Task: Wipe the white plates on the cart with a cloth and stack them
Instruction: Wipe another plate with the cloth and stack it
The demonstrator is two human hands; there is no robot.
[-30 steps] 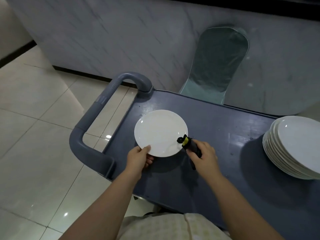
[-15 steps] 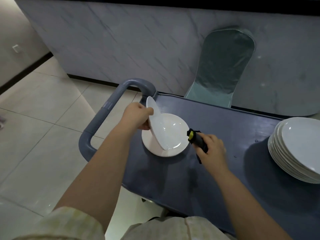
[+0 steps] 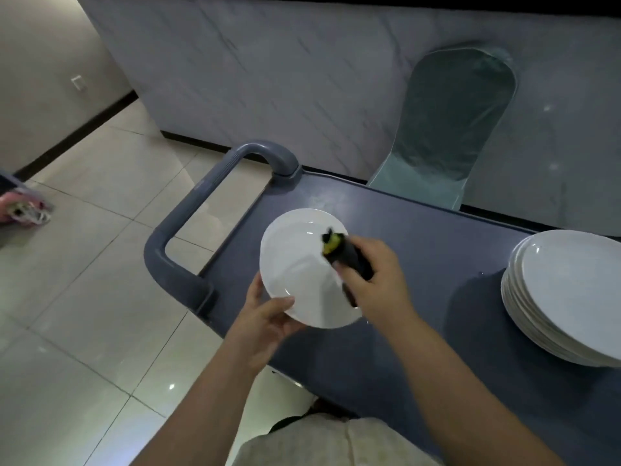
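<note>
Plate (image 3: 299, 264) tipped flatter, left fingers (image 3: 280, 303) pinching rim

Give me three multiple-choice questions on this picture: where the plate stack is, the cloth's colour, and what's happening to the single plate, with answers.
1. Where on the grey-blue plastic cart does the stack of round white plates stand? A its right end; B its left end; C its middle.
2. What colour is the bunched cloth in the right hand? A red; B dark with yellow; C white.
3. How is the single round white plate? A lying untouched; B broken; C gripped at its rim by the left hand.
Answers: 1 A, the stack sits toward the person's right; 2 B, yellow shows at the dark cloth's tip; 3 C, the thumb lies over the rim.
</note>
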